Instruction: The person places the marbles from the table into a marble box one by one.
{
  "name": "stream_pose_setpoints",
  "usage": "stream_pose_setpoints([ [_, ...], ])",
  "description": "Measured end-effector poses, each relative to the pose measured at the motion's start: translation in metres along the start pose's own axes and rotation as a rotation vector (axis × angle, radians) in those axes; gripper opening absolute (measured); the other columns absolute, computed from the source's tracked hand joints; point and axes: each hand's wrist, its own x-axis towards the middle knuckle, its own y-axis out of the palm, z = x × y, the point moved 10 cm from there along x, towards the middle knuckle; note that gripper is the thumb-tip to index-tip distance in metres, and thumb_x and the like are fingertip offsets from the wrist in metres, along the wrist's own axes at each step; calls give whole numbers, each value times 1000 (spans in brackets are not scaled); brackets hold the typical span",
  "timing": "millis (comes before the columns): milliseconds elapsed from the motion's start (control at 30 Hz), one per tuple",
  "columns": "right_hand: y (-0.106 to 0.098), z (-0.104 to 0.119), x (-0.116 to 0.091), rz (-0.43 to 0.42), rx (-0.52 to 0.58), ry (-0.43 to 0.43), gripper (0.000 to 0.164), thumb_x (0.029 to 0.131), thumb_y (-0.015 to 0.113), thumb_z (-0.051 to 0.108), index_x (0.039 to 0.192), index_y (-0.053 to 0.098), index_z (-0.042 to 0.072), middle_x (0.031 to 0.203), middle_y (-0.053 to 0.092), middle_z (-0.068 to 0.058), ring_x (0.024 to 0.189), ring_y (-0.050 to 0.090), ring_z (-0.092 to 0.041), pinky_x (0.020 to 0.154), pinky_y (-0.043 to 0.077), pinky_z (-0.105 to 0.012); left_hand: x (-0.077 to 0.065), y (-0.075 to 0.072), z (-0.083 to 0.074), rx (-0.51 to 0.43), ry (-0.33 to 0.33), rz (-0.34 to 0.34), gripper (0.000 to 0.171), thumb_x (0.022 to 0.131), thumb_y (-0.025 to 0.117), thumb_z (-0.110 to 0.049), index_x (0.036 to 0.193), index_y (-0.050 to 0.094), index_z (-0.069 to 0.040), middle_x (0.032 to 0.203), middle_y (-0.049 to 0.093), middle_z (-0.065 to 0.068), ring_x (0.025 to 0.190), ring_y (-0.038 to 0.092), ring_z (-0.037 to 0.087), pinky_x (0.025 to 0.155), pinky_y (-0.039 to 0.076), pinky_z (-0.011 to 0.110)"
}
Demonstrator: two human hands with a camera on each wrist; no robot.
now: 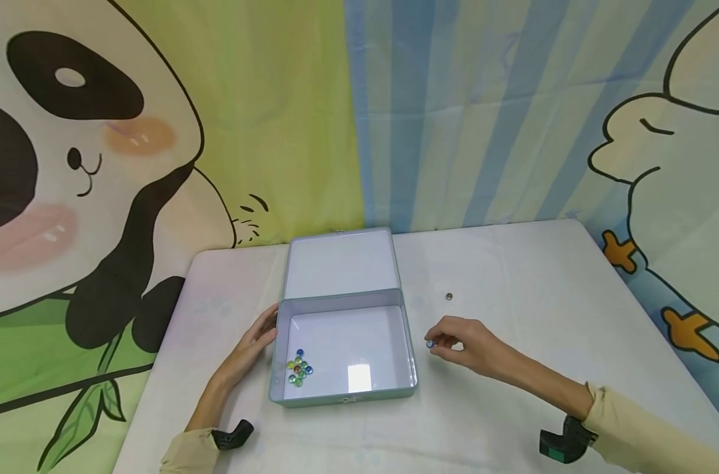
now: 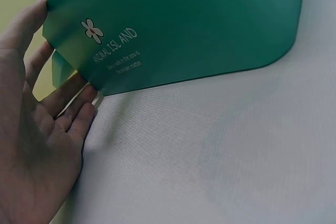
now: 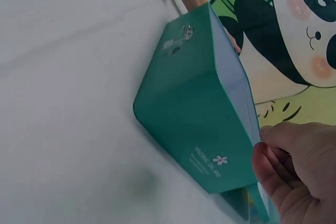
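An open green tin box (image 1: 343,399) stands on the table with its hinged lid (image 1: 340,263) tipped back. Inside, several glass marbles (image 1: 298,382) in green, blue, yellow and reddish tones gather toward the left. My left hand (image 1: 249,352) rests its extended fingers against the box's left side; in the left wrist view, the fingertips (image 2: 88,94) touch the green wall by its printed lettering. Just right of the box, my right hand (image 1: 469,345) pinches a bluish marble (image 1: 430,343) between thumb and fingers. One brownish marble (image 1: 449,296) lies on the table beyond that hand.
A white cloth covers the table (image 1: 513,263). Behind it hangs a printed curtain (image 1: 300,118) with a panda at left and a white figure at right. Each wrist wears a black camera, such as the right one (image 1: 563,442).
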Motion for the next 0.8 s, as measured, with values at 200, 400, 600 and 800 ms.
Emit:
stream_pose_setpoints([
  [200, 12, 17, 1, 80, 67, 14, 14, 89, 68, 6, 103, 67, 6, 92, 67, 2, 81, 61, 1, 70, 56, -18, 1, 1, -1, -3, 3, 3, 57, 103, 43, -28, 155, 20, -29, 163, 17, 13, 151, 12, 40, 116, 6, 70],
  [400, 22, 23, 7, 152, 91, 42, 13, 89, 67, 5, 103, 68, 4, 94, 68, -1, 80, 60, 1, 73, 56, -17, 2, 2, -2, 1, 11, 6, 58, 103, 44, -27, 155, 19, -27, 162, 17, 15, 150, 12, 41, 115, 6, 70],
  [600, 32, 21, 32, 215, 25, 61, 14, 89, 66, 5, 103, 69, 6, 95, 68, 1, 81, 60, 1, 74, 55, -16, 2, 1, -2, 12, 16, 7, 58, 104, 43, -26, 156, 19, -24, 162, 16, 18, 150, 11, 44, 115, 5, 71],
  [800, 47, 20, 74, 264, -15, 2, 13, 90, 66, 5, 102, 68, 2, 96, 69, -5, 82, 63, -6, 73, 54, -13, 1, 0, -1, 10, 13, 6, 58, 104, 43, -25, 156, 18, -24, 162, 15, 19, 150, 10, 44, 115, 5, 70],
])
